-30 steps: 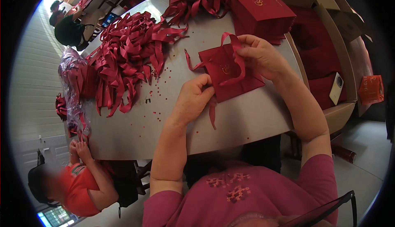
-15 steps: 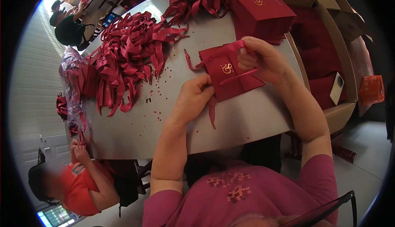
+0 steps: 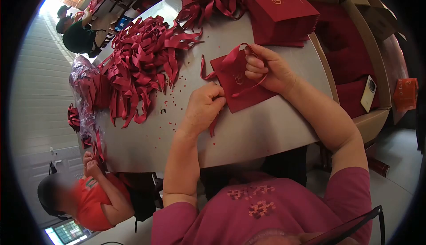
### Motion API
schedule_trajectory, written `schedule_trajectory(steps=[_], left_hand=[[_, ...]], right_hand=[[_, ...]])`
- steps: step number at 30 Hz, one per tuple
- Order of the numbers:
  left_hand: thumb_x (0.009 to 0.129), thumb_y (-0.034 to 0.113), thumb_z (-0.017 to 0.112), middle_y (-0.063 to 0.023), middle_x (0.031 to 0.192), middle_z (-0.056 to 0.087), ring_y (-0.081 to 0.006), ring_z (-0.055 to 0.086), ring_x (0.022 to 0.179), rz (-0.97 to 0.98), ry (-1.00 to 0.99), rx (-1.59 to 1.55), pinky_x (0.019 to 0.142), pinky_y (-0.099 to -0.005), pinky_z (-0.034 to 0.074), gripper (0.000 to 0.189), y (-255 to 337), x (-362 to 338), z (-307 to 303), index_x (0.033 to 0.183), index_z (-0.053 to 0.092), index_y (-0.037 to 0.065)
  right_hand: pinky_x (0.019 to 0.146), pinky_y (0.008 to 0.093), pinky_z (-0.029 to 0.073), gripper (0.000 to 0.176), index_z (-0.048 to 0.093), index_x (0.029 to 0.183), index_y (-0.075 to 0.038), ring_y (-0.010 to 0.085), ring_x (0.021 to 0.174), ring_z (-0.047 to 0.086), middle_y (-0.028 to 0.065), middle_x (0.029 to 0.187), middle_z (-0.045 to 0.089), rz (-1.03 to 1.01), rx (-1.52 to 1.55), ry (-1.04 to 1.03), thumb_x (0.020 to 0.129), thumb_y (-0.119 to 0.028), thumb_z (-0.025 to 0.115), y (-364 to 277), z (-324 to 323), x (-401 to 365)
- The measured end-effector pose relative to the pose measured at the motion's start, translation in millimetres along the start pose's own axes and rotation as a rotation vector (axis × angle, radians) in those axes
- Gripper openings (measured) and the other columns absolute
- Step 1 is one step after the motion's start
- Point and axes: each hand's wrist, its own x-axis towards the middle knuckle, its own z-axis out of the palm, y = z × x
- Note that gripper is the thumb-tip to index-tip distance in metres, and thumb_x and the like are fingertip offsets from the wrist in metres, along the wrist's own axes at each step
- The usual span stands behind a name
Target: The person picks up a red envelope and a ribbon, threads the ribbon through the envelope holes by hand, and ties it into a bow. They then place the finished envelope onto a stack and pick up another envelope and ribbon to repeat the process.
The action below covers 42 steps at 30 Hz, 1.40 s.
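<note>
A dark red paper gift bag (image 3: 250, 97) with a gold emblem lies on the metal table in front of me. A red ribbon (image 3: 230, 59) loops over its upper part, and one ribbon end curls off its far left corner. My right hand (image 3: 270, 70) is closed on the ribbon loop, raised above the bag's face. At the bag's left edge my left hand (image 3: 205, 106) is pinched shut. A ribbon tail (image 3: 213, 127) hangs out below its fingers, though the exact pinch point is hidden.
A heap of red ribbons (image 3: 142, 63) covers the table's left side. Stacked red bags (image 3: 284, 11) stand at the far right. Beside the table, a cardboard box (image 3: 328, 63) holds red material and a phone (image 3: 368, 95). A person in orange (image 3: 100, 200) works at lower left.
My right hand has drawn the ribbon loop slightly left and turned. The bag's face is tilted a little differently. My left hand stays at the bag's left edge.
</note>
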Motion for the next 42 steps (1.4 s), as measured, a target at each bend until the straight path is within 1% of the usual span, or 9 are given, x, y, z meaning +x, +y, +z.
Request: schedule_trajectory(steps=[4,7,11,14,20,22,29,34,42], left_hand=[[0.078,0.0,0.06,-0.0095,0.078,0.058,-0.0201,0.058,0.066,0.056,0.022,0.088,0.063,-0.0311,0.046,0.008,0.8,-2.8,-8.5,0.085,0.063,-0.003],[0.079,0.0,0.06,-0.0089,0.078,0.058,-0.0197,0.058,0.066,-0.045,-0.018,0.126,0.062,-0.0315,0.046,0.007,1.1,-7.2,-15.4,0.085,0.063,-0.002],[0.079,-0.002,0.061,-0.0086,0.077,0.058,-0.0202,0.058,0.065,0.012,-0.031,0.183,0.061,-0.032,0.046,0.006,5.5,-13.7,-16.3,0.085,0.063,-0.002],[0.082,-0.004,0.062,-0.0045,0.078,0.057,-0.012,0.055,0.066,0.065,-0.042,0.242,0.058,-0.0263,0.044,0.002,0.9,-19.8,-29.0,0.083,0.061,-0.003],[0.082,-0.004,0.064,-0.0093,0.098,0.061,-0.013,0.057,0.076,0.168,0.079,0.306,0.064,-0.0256,0.044,0.003,4.4,-18.0,-42.7,0.084,0.062,-0.002],[0.08,-0.003,0.063,-0.0151,0.104,0.061,-0.0292,0.061,0.094,0.214,0.116,0.339,0.077,-0.0342,0.048,0.005,-0.8,-5.7,-40.9,0.085,0.062,-0.003],[0.079,-0.003,0.064,-0.0148,0.105,0.062,-0.0316,0.061,0.093,0.258,0.16,0.27,0.078,-0.0364,0.048,0.008,-12.5,17.5,-23.2,0.088,0.063,-0.003],[0.079,-0.004,0.063,-0.0144,0.097,0.06,-0.0304,0.061,0.086,0.271,0.301,0.32,0.073,-0.0346,0.048,0.009,-16.4,15.7,-9.3,0.088,0.062,-0.002],[0.079,-0.003,0.064,-0.0127,0.09,0.058,-0.0296,0.057,0.079,0.333,0.171,0.33,0.069,-0.0347,0.045,0.009,-16.9,17.3,-30.3,0.085,0.059,0.0]], right_hand=[[0.048,0.0216,0.027,0.024,0.06,0.097,-0.006,0.0045,0.046,0.031,-0.0041,0.057,0.042,-0.002,-0.033,0.026,0.104,-0.023,0.045,3.5,3.3,-1.7],[0.047,0.0221,0.027,0.024,0.059,0.096,-0.006,0.0046,0.046,0.031,-0.0038,0.057,0.043,0.034,-0.061,0.017,0.103,-0.023,0.045,7.5,4.6,-1.3],[0.048,0.0228,0.027,0.02,0.057,0.093,-0.007,0.0054,0.046,0.032,-0.0029,0.059,0.045,0.067,-0.092,0.043,0.102,-0.022,0.047,8.9,8.4,-0.9],[0.05,0.0237,0.029,0.017,0.055,0.091,-0.008,0.0067,0.049,0.035,-0.0014,0.062,0.046,0.068,-0.121,0.062,0.101,-0.02,0.05,11.8,10.2,-0.7],[0.055,0.0249,0.033,0.013,0.053,0.09,-0.008,0.0084,0.055,0.039,0.0007,0.068,0.049,0.06,-0.151,0.09,0.098,-0.019,0.057,14.7,10.8,-0.6],[0.056,0.0249,0.034,0.014,0.053,0.09,-0.008,0.0084,0.055,0.04,0.0008,0.068,0.05,0.042,-0.151,0.1,0.097,-0.019,0.058,14.4,8.3,-0.5],[0.061,0.0247,0.04,0.009,0.058,0.091,-0.009,0.0097,0.062,0.047,0.0,0.073,0.055,0.064,-0.136,0.034,0.094,-0.016,0.063,12.1,6.0,-0.9],[0.062,0.0245,0.041,0.008,0.059,0.093,-0.009,0.0093,0.064,0.048,0.0001,0.075,0.056,0.067,-0.132,0.064,0.094,-0.015,0.063,12.3,5.2,-0.7],[0.063,0.0247,0.042,0.007,0.059,0.094,-0.009,0.0091,0.065,0.049,0.0,0.076,0.056,0.083,-0.102,0.018,0.095,-0.015,0.062,10.0,5.3,-0.5]])
